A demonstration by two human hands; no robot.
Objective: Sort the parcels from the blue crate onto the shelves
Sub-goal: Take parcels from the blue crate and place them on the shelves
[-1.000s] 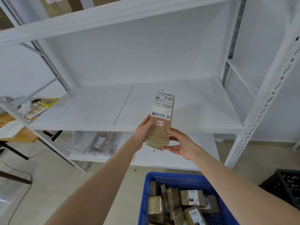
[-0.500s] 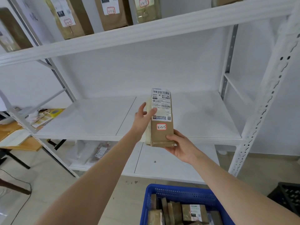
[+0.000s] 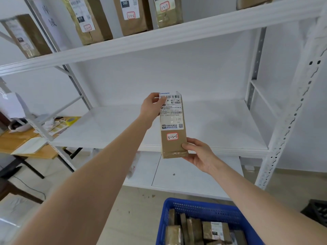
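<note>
Pinched at upper-left corner by left hand (image 3: 152,105), gripped at lower-right corner by right hand (image 3: 200,157): parcel (image 3: 173,126), upright, label forward, before middle shelf (image 3: 106,129) front edge, above blue crate (image 3: 200,206).

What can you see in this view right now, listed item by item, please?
held parcel: one, brown with a white label and a red-edged sticker, upright in front of the middle shelf
shelf parcels: at least four, brown with white labels, standing on the top shelf
shelving rack: one, white, straight ahead
blue crate: one, blue, bottom of view
crate parcels: several, brown, inside the blue crate
table: one, wooden, far left, bearing papers
dark crate: one, black, lower right edge
left hand: pinches the held parcel's top
right hand: grips the held parcel's bottom
</note>
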